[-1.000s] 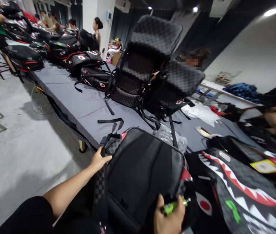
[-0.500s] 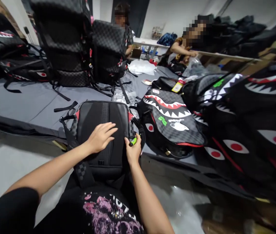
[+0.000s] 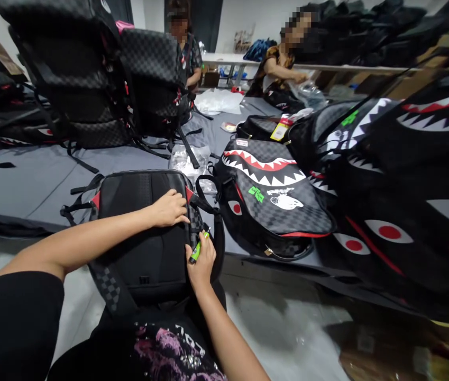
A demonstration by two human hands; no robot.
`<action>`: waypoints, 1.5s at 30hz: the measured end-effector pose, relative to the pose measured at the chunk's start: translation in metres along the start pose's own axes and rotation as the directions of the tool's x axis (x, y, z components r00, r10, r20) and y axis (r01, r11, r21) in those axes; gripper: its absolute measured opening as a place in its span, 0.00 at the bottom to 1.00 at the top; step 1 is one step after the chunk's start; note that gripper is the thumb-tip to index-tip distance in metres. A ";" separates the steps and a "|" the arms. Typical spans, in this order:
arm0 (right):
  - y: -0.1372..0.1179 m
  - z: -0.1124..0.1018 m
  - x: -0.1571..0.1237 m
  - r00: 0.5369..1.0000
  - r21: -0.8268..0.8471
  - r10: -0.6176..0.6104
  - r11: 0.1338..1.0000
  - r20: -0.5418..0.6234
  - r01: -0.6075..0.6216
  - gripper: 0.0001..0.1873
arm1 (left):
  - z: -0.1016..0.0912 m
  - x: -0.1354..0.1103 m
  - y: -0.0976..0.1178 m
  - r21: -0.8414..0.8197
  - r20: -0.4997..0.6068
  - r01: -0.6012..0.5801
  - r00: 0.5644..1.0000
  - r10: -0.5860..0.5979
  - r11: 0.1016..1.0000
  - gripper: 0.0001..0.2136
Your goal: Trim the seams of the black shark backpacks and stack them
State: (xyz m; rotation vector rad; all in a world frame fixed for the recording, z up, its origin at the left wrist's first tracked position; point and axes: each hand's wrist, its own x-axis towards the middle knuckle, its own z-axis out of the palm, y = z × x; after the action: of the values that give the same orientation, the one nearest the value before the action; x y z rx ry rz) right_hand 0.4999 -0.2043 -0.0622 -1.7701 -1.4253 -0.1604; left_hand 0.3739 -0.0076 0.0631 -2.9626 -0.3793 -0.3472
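A black backpack point(image 3: 140, 233) lies back-side up on the near edge of the grey table point(image 3: 29, 185), partly over my lap. My left hand point(image 3: 168, 208) rests near its top right corner, fingers curled onto the fabric by a red trim piece. My right hand point(image 3: 200, 262) is closed round a small green lighter point(image 3: 199, 246) at the backpack's right side, next to its checkered shoulder strap point(image 3: 196, 222).
A shark-mouth backpack point(image 3: 272, 196) lies just right of mine, with more shark-print bags point(image 3: 406, 174) piled further right. Checkered black backpacks point(image 3: 101, 79) stand stacked behind. Clear plastic bags point(image 3: 186, 159) lie on the table. Two people work at the far end.
The view has swung from the left end of the table back onto the backpack. My left hand slid from the backpack's middle to its top right corner. My right hand dropped slightly with the lighter.
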 end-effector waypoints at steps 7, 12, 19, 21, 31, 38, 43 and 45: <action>-0.003 -0.004 0.001 0.999 0.032 0.023 0.999 0.041 -0.024 0.28 | -0.022 0.007 -0.066 -0.026 -0.109 0.140 0.984 -0.142 0.990 0.29; -0.002 -0.002 -0.001 0.997 0.002 0.051 0.999 0.055 -0.051 0.27 | -0.012 -0.004 -0.017 -0.100 0.019 0.040 0.999 -0.039 0.994 0.23; -0.015 -0.027 0.017 0.990 0.041 0.065 0.997 0.127 -0.071 0.28 | 0.027 -0.030 0.000 -0.139 -0.220 0.113 0.965 -0.142 0.984 0.23; -0.023 -0.040 0.033 0.994 0.071 0.038 0.996 0.106 -0.046 0.24 | 0.033 -0.036 -0.003 -0.141 -0.288 0.109 0.946 -0.146 0.984 0.22; -0.052 -0.048 0.140 0.665 0.211 -0.048 0.963 0.745 -0.166 0.19 | 0.049 -0.045 0.000 -0.152 -0.451 0.112 0.876 -0.169 0.982 0.22; -0.077 -0.044 0.158 0.364 0.013 0.262 0.796 0.894 -0.606 0.06 | 0.065 -0.045 0.004 -0.232 -0.488 0.093 0.850 -0.198 0.968 0.20; -0.077 -0.042 0.175 0.176 -0.012 0.178 0.736 0.968 -0.677 0.09 | 0.068 -0.040 0.006 -0.221 -0.467 0.096 0.863 -0.192 0.971 0.19; -0.078 -0.041 0.175 0.145 0.005 0.127 0.736 0.981 -0.677 0.17 | 0.065 -0.036 0.012 -0.163 -0.429 0.118 0.886 -0.178 0.980 0.19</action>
State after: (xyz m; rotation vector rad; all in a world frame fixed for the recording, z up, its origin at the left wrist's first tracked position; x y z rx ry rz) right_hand 0.5099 -0.1001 0.1034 -1.7474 -1.3644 1.7838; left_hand 0.3568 -0.0167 -0.0092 -2.8576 -0.5400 -1.0785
